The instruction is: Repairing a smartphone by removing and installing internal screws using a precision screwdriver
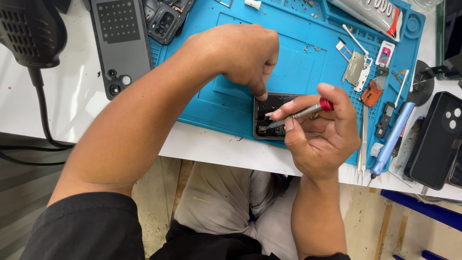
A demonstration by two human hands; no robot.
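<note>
We worked over a blue rubbery repair mat (231, 108) at the bench's near edge, where the opened dark phone (269, 115) lay. Our left hand (240, 53), curled, pressed a fingertip onto it. Our right hand (320, 130) pinched a slim metal screwdriver (303, 112), red-capped, at its screws; steady, vertical pressure seemed needed.

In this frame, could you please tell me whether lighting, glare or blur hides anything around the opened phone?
Head view: light is even and shadows soft; the blue mat shows no strong glare. The opened phone is sharp but mostly covered by the left hand and the right hand holding the screwdriver.
</note>
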